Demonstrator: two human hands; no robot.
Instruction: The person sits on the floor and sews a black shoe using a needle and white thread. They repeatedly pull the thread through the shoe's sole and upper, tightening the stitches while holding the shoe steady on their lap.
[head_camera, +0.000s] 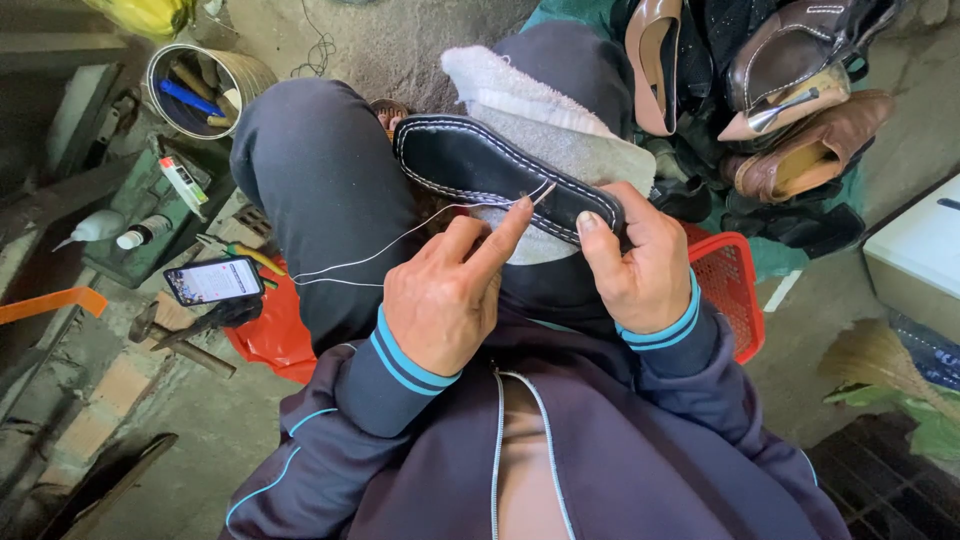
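My right hand (640, 262) clamps the black sole (500, 175) against the towel (560, 130) to steady it, while beside it my left hand (450, 290) pinches the needle (541, 193).

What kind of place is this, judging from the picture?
Probably a small shoe-repair workshop. The hands, left hand and right hand, stitch a black shoe sole with white thread; worn shoes are piled nearby, and a tin of tools stands on the floor.

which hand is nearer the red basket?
Right. The right hand grips the black shoe sole just beside the red basket; the left hand, pinching the needle, sits farther away.
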